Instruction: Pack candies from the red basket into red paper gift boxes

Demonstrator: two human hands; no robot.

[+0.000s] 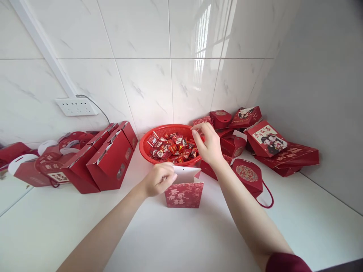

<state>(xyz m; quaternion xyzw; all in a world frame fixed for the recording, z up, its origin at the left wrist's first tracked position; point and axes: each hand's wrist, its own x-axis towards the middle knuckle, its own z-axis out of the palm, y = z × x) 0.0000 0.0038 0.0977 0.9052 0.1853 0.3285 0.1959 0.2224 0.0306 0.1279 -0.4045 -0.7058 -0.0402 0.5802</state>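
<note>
An upright red paper box with pale lettering stands on the white table, its top open and its inside white. My left hand is at the box's upper left edge, with the fingers curled together; what they grip, if anything, is hidden. Behind the box sits a red plastic basket holding several wrapped candies. Above the basket's right rim is my right hand, thumb and fingers bent towards each other with a gap between them and nothing visible in it.
On the left, several red boxes stand near red bags with white handles. Several folded red boxes are piled at the right, one with a cord handle. A socket strip is on the tiled wall.
</note>
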